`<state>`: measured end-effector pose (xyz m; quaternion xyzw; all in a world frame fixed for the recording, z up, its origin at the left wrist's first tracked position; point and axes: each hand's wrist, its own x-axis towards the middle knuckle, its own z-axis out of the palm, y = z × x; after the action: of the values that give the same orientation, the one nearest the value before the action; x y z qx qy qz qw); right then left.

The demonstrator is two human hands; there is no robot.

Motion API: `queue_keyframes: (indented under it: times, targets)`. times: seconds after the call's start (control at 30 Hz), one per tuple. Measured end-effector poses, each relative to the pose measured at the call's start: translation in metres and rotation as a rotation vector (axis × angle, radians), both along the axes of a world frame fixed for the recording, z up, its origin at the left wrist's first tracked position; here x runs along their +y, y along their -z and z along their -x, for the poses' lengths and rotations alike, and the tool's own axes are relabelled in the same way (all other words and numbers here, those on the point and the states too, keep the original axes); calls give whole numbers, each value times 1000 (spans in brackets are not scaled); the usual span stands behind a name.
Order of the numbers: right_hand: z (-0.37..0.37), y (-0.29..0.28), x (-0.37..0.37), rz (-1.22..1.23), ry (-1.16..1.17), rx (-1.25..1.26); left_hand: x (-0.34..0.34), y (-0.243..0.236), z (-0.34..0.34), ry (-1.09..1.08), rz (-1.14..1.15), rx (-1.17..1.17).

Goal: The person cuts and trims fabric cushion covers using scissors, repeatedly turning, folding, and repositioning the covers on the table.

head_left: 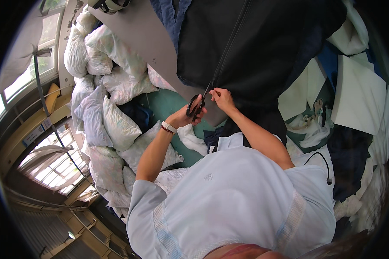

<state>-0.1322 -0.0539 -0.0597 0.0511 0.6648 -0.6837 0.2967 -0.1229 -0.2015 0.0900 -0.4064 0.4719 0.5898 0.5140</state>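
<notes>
Left hand (186, 115) clenched through the handles of black scissors (196, 106), blades pointing up at the lower hem of a black garment (255, 43). Wrist wrapped by a white band with a red one beside it. Right hand (222, 98) just beside the scissors, fingertips pinching the black cloth at the foot of its zipper (231, 41). Garment spread over the near edge of a grey bench (138, 34), part of it hanging past that edge toward the body. Blue cloth (170, 11) tucked under the garment at the far end of the bench. Off the bench's left edge, a heap of pale flowered pillows (112, 86) on the green floor (168, 105). Off the right edge, white sheets (358, 95) mixed with dark blue scraps. Light blue shirt (229, 194) filling the lower middle, black cord (320, 162) lying at its right shoulder.
</notes>
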Motion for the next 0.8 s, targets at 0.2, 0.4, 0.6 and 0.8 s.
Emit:
queue_keyframes:
  times: [0.2, 0.4, 0.6, 0.8]
  targets:
    - [1, 6, -3, 19, -20, -32, 5, -15, 4, 36, 23, 83]
    - [1, 1, -5, -12, -42, -4, 12, -8, 9, 125, 103, 40]
    - [3, -13, 4, -64, -83, 2, 12, 2, 25, 37, 33, -87]
    - [5, -26, 4, 153, -48, 56, 5, 11, 3, 31, -48, 256]
